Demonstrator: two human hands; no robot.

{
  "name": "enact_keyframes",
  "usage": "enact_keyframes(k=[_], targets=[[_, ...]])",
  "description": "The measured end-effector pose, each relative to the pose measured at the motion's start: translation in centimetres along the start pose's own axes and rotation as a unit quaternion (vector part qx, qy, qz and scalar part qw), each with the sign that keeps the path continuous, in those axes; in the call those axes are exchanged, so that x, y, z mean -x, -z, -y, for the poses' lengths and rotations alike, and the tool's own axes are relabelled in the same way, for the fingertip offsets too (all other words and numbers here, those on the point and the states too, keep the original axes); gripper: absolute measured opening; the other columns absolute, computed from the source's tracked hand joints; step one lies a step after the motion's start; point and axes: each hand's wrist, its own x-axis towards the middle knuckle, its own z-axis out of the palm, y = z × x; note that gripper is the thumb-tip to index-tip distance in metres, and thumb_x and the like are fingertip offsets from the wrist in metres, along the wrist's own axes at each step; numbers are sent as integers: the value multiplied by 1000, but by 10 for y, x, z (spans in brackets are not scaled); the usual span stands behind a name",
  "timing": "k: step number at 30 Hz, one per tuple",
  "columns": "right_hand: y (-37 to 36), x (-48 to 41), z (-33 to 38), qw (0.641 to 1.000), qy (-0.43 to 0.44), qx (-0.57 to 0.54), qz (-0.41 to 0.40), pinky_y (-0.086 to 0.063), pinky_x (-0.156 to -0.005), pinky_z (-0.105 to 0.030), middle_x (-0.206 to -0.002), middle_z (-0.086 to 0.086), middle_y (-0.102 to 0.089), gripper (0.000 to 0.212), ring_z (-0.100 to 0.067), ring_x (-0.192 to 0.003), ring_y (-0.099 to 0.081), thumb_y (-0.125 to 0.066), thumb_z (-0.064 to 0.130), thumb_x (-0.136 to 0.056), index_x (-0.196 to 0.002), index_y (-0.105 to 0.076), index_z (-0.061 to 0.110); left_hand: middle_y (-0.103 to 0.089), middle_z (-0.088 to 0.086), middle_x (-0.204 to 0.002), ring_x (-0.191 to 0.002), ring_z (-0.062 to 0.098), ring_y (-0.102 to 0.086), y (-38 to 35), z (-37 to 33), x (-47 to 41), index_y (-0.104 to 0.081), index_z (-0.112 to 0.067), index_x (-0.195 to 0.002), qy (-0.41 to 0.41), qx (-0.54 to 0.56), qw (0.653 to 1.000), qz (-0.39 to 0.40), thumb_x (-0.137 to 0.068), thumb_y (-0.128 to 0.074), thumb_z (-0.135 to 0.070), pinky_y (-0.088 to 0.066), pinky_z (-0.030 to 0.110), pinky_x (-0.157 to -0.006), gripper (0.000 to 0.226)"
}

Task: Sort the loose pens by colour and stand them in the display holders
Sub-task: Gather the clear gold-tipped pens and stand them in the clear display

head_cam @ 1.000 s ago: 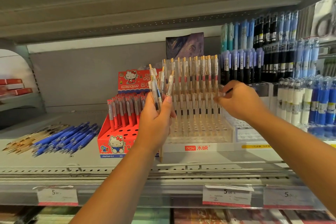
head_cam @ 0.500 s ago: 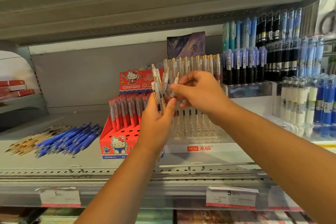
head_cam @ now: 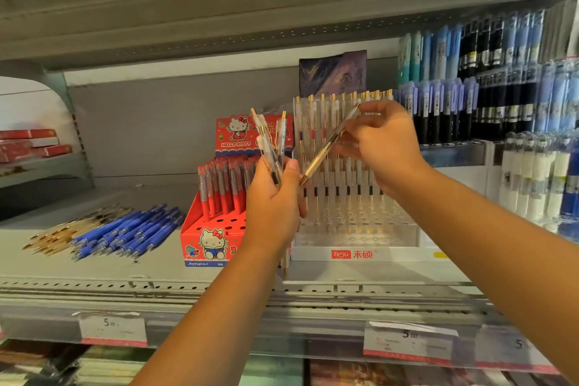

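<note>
- Clear plastic with gold trim: in the head view the single pen [head_cam: 327, 147] is a see-through barrel. Its clip end is up among the fingertips and its gold tip slants down and left from the pinch.
- The right hand [head_cam: 385, 147] pinches this pen by its upper part between thumb and fingers, and the lower half juts free below the grip.
- The left hand [head_cam: 275, 197] is clenched round a bundle of clear pens [head_cam: 268, 142]. They fan out above the fist, and one tip pokes out beneath it.
- Behind and below the pinch stands the clear display holder [head_cam: 376, 255]. Its back rows are filled with matching gold-clipped pens and its front holes are bare.
- Left of the fist sits the red holder [head_cam: 194, 229], part filled with red pens. Farther left, loose blue pens [head_cam: 131, 227] and a heap of gold-trimmed pens [head_cam: 59, 235] lie flat on the shelf [head_cam: 94, 273].
- Likely trouble: the pen is tilted, so its tip may miss a hole and skid on the slick plastic unless it is righted first.
- A grip so high on the barrel gives little control of the tip, which could knock the standing rows.
- The fanned bundle looks loosely stacked, so a slackened fist could spill pens onto the shelf.
- Refill colours differ among the clear barrels, so a pen could easily land in the wrong row.
</note>
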Motion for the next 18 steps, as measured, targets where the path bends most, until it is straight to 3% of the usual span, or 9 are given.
enact_keyframes(k=[2, 4, 9, 11, 13, 14, 16, 18], targets=[[1, -5, -4, 1000, 5, -11, -25, -59, -58, -32, -106, -15, -65, 26, -21, -72, -73, -56, -7, -92, -98, -51, 17, -61, -9, -70, -56, 5, -51, 0, 1, -2, -58, -22, -102, -8, -4, 1000, -9, -103, -47, -31, -45, 25, -54, 14], [1, -8, -8, 999, 21, -21, -45, -59, -57, -31, -102, -14, -65, 25, -18, -67, -72, -56, -7, -93, -95, -51, 18, -63, -11, -79, -62, 5, -50, 1, 2, -4, -58, -27, -103, -16, -6, 1000, -26, -104, -46, -32, -42, 27, -60, 14], [1, -8, -24, 995, 83, 60, -7, -60, -56, -32, -97, -5, -61, 34, -18, -78, -70, -55, -9, -91, -92, -51, 25, -57, -13, -72, -56, 5, -45, 3, 0, -6, -59, -25, -103, -3, 2, 998, -70, -103, -46, -37, -38, 24, -55, 18], [-3, -5, -33, 987, 109, 118, 25, -62, -62, -39, -95, -1, -61, 37, -20, -85, -68, -56, -7, -91, -91, -51, 31, -60, -17, -68, -54, 5, -49, 2, -2, -5, -61, -24, -105, -12, -10, 998, -65, -103, -46, -35, -44, 33, -58, 18], [-8, -2, -39, 975, 134, 173, 50, -62, -67, -41, -96, 2, -61, 38, -19, -90, -66, -59, -2, -92, -91, -51, 36, -62, -21, -70, -57, 17, -52, 1, -5, -3, -62, -24, -109, -16, -16, 998, -53, -103, -45, -33, -49, 52, -67, 20], [-10, -1, -40, 970, 142, 190, 61, -62, -68, -41, -96, 3, -61, 39, -18, -91, -66, -59, 0, -92, -91, -50, 38, -62, -21, -71, -61, 23, -53, 1, -6, -2, -62, -25, -110, -18, -17, 998, -49, -103, -45, -32, -50, 55, -72, 20], [-15, 0, -44, 961, 150, 216, 81, -62, -69, -41, -95, 6, -60, 42, -16, -91, -65, -59, 0, -92, -89, -49, 41, -63, -22, -73, -60, 15, -54, 0, -5, -2, -62, -26, -109, -25, -20, 998, -51, -104, -45, -31, -51, 48, -68, 19], [-18, 2, -48, 951, 154, 247, 101, -61, -73, -41, -92, 9, -58, 43, -13, -89, -64, -58, -1, -92, -87, -47, 41, -63, -22, -73, -61, 1, -54, 0, -2, -3, -63, -26, -109, -32, -17, 998, -54, -104, -46, -30, -48, 25, -62, 18]])
